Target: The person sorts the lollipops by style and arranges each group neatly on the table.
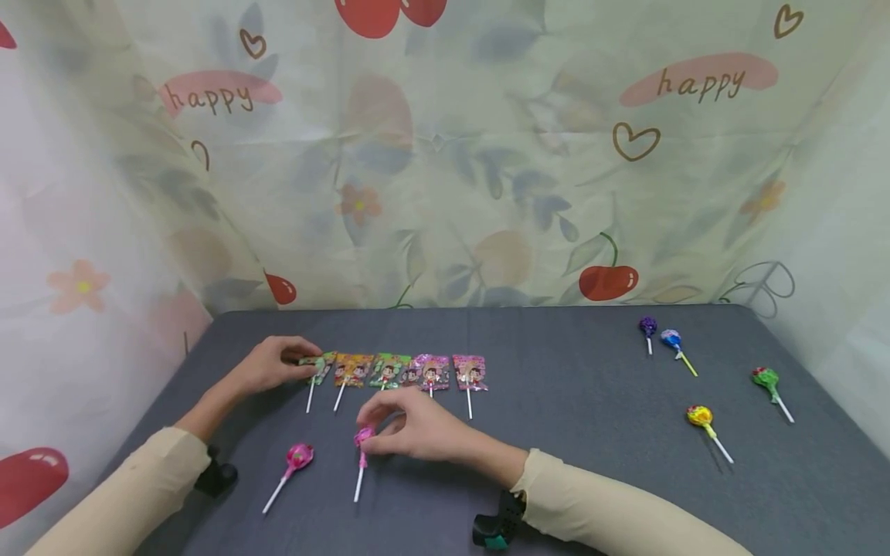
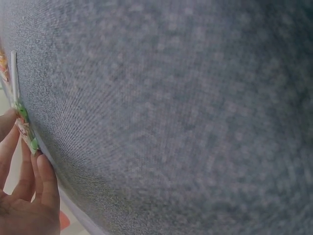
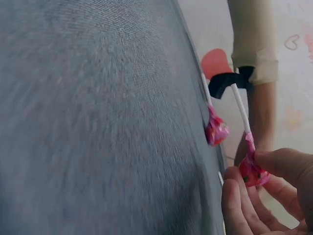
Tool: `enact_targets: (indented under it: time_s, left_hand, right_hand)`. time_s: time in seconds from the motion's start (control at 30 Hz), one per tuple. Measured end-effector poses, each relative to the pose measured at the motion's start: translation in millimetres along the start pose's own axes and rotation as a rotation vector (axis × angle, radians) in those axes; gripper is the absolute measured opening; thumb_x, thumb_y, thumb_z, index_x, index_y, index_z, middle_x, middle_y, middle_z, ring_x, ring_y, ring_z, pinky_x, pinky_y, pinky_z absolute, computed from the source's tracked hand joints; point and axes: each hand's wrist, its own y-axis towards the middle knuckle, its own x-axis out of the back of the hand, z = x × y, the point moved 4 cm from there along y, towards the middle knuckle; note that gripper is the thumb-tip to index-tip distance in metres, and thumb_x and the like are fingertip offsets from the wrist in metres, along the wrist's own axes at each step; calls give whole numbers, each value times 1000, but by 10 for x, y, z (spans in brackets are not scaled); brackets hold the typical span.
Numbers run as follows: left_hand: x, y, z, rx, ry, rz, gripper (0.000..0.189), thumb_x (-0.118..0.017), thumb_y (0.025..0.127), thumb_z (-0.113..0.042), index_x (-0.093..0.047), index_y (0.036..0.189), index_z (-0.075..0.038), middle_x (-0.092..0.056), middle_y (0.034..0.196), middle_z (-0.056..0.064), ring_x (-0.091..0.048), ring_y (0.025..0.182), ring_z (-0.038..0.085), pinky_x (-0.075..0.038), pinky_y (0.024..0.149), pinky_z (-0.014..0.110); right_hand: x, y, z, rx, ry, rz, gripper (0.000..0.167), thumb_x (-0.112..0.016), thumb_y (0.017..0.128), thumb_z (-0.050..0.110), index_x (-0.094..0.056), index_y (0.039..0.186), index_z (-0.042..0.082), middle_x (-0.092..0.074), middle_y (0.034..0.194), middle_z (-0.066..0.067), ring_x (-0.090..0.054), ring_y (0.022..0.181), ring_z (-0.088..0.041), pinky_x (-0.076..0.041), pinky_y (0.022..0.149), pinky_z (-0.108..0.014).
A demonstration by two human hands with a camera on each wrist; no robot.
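Observation:
At the left end of a row of flat-packed lollipops, my left hand [image 1: 273, 363] pinches a green flat lollipop [image 1: 321, 366] by its wrapper. The left wrist view shows that wrapper [image 2: 25, 128] between thumb and fingers, white stick pointing away from the palm. My right hand [image 1: 417, 425] pinches a pink round lollipop [image 1: 363, 435] by its head, stick toward the front edge. In the right wrist view, thumb and fingertips hold the pink head [image 3: 253, 172]. Another pink round lollipop [image 1: 300, 456] lies on the cloth between the two forearms.
Along the row lie orange [image 1: 352, 369], green [image 1: 388, 371] and pink [image 1: 470, 372] flat lollipops. On the right side of the grey-covered table [image 1: 570, 432] are purple [image 1: 648, 327], blue [image 1: 670, 338], green [image 1: 766, 378] and yellow [image 1: 699, 415] round lollipops. A patterned curtain [image 1: 445, 193] hangs behind.

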Motion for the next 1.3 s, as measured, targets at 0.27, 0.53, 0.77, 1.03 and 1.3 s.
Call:
enact_targets:
  time_s: [0.27,0.53,0.77,1.03,1.3]
  left_hand:
    - [-6,-12,-30,-4,4,-8,27,-76,93,-11,-72,116,1,-68,114,17,-65,104,36,-52,85,49]
    - [2,-23,-24,-1,-3,-3,28,-76,93,-11,-72,117,1,-67,115,17,-65,104,35,-52,85,48]
    - [-4,-18,-25,1,-7,1,27,-75,93,-11,-72,117,1,-68,115,17,-65,105,36,-52,86,50]
    - [-8,-18,-34,17,-1,-3,27,-75,93,-11,-72,117,1,-67,116,18,-65,105,36,-52,85,49]
    - [-12,-6,-21,31,-6,-3,28,-76,93,-12,-72,117,1,-67,116,18,-65,105,36,-53,85,49]
  right_hand:
    - [-210,126,-18,37,-49,14,14,-81,86,0,-74,98,0,-72,87,3,-68,78,-5,-55,75,-24]
    - [-306,210,16,55,-124,9,12,-82,84,-1,-74,94,1,-68,78,10,-63,72,1,-53,71,-19]
    - [-322,198,47,33,-166,13,13,-82,84,-1,-74,94,1,-69,78,7,-63,72,2,-51,71,-17]
    - [-325,186,22,1,-189,17,11,-82,84,0,-74,91,3,-66,76,9,-62,72,2,-50,70,-17]
    - [-346,212,4,12,-242,49,14,-79,89,4,-76,103,2,-66,78,13,-61,72,4,-50,70,-16]
